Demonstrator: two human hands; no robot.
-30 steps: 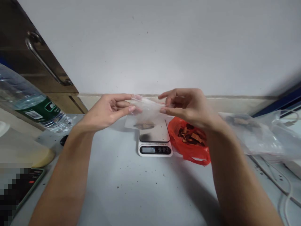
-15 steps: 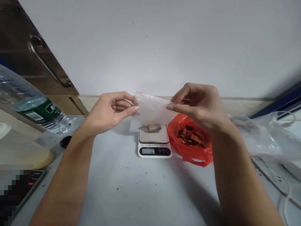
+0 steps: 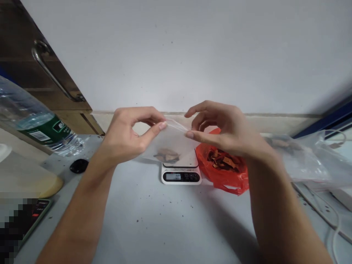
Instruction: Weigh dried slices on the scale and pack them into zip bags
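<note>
Left hand (image 3: pixel 125 137) and right hand (image 3: pixel 222 128) both pinch the top edge of a small clear zip bag (image 3: pixel 169 141), thumb against forefinger, other fingers loose. Bag hangs in the air just above the scale (image 3: pixel 180 172), thin and see-through, a few brown dried pieces (image 3: pixel 167 155) sitting at its bottom. Red bag (image 3: pixel 224 176) of similar pieces just right of scale; water bottle (image 3: pixel 35 123) far left

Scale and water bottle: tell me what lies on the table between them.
In the head view, a small black round object lies on the table between the scale and the water bottle, with the left forearm crossing above.
</note>
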